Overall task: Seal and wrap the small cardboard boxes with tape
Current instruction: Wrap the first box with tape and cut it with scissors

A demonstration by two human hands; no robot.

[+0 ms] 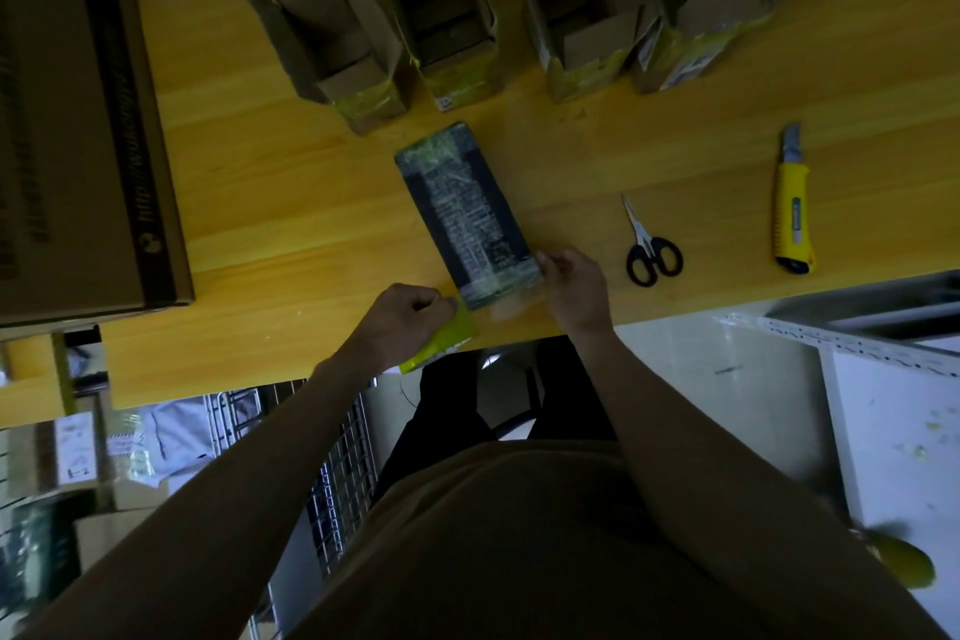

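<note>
A dark, tape-wrapped box lies on the wooden table, its near end by the front edge. My left hand grips a yellow roll of tape at the box's near left corner. A clear strip of tape runs from the roll across the near end of the box. My right hand pinches the strip's other end at the near right corner of the box.
Several open small cardboard boxes stand in a row at the back of the table. Black-handled scissors and a yellow utility knife lie to the right. A large closed carton fills the left side.
</note>
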